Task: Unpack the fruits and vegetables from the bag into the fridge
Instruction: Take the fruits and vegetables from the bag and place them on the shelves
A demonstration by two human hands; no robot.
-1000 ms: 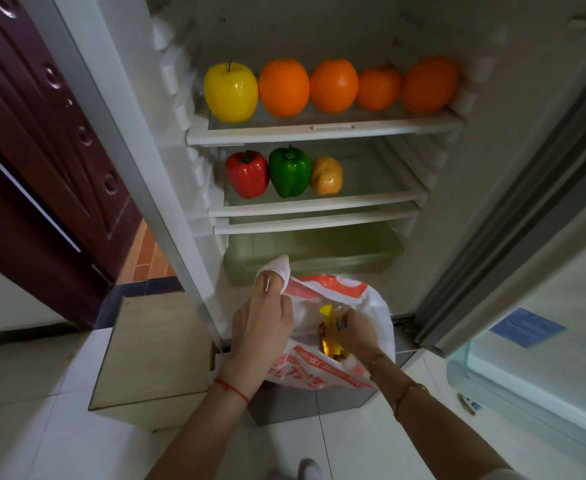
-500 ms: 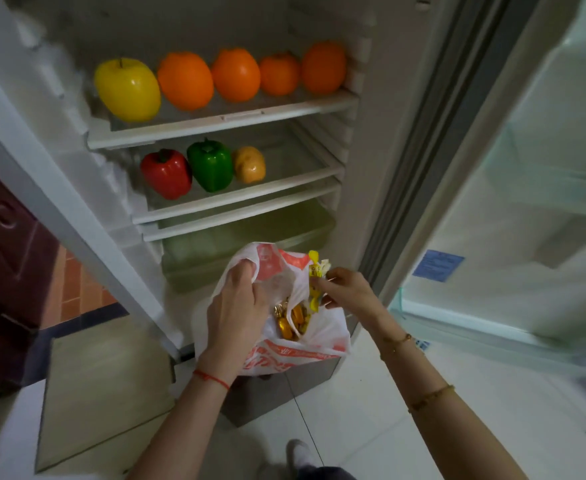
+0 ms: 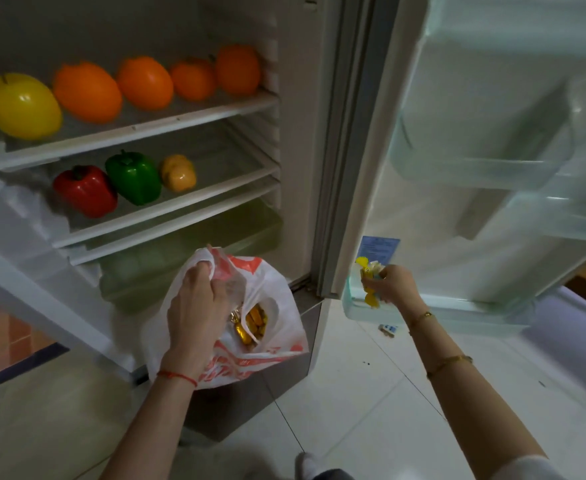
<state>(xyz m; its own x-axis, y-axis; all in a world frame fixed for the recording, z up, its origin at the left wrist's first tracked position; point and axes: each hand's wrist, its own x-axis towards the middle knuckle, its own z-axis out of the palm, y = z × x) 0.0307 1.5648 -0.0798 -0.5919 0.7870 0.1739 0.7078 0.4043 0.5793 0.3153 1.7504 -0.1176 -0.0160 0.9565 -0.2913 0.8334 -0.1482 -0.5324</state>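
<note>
Step in hand: carrying an item to the door. My right hand grips a small yellow wrapped packet, fingers curled round it, just above the clear lowest door bin. My left hand pinches the rim of the white-and-red plastic bag, more yellow items inside. Next, I judge: lower past the bin's front lip; room there is ample.

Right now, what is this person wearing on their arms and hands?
Both forearms are bare, with no gloves on the hands. The left hand has a thin red string bracelet round its wrist. The right hand has a slim gold-coloured bracelet at the wrist and a second gold-coloured bangle further up the forearm. A pale sleeve edge shows by the right elbow.
</note>
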